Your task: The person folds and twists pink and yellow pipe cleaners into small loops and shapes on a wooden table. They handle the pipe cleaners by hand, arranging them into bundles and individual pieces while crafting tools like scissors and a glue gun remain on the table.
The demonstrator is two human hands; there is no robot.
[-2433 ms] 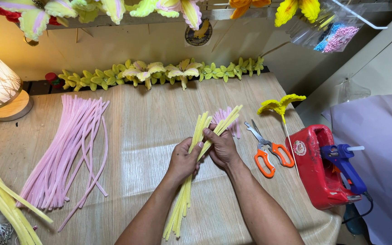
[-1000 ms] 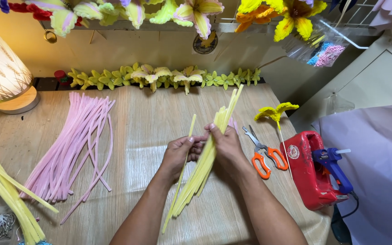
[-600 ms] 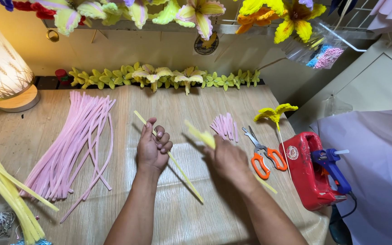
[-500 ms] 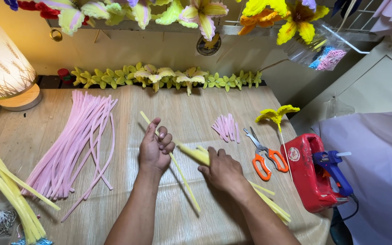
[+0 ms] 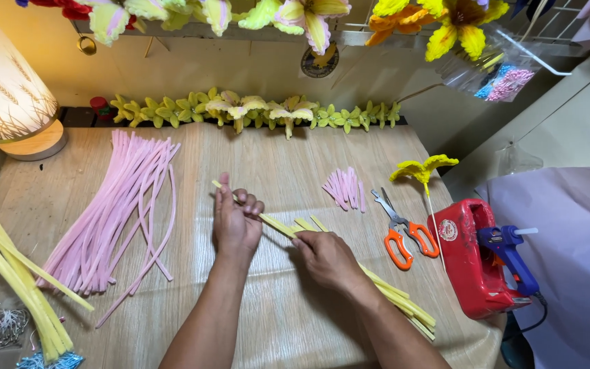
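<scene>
My left hand (image 5: 235, 222) pinches one long yellow pipe cleaner (image 5: 276, 225) near its far end and holds it just above the wooden table (image 5: 268, 157). My right hand (image 5: 325, 258) rests palm down on a bundle of yellow pipe cleaners (image 5: 397, 298) that lies diagonally toward the table's near right corner. The single stem runs from my left fingers to under my right hand.
A pile of long pink pipe cleaners (image 5: 114, 212) lies at the left, more yellow ones (image 5: 15, 277) at the near left. Short pink pieces (image 5: 345, 188), orange scissors (image 5: 399, 236), a yellow stemmed flower (image 5: 421, 171), a red box (image 5: 469, 256) with a blue glue gun (image 5: 510, 256) sit right. A lamp (image 5: 5, 102) stands far left.
Both hands held the yellow bundle upright together. They then parted: the right hand laid the bundle flat on the table, and the left drew one stem out to the left.
</scene>
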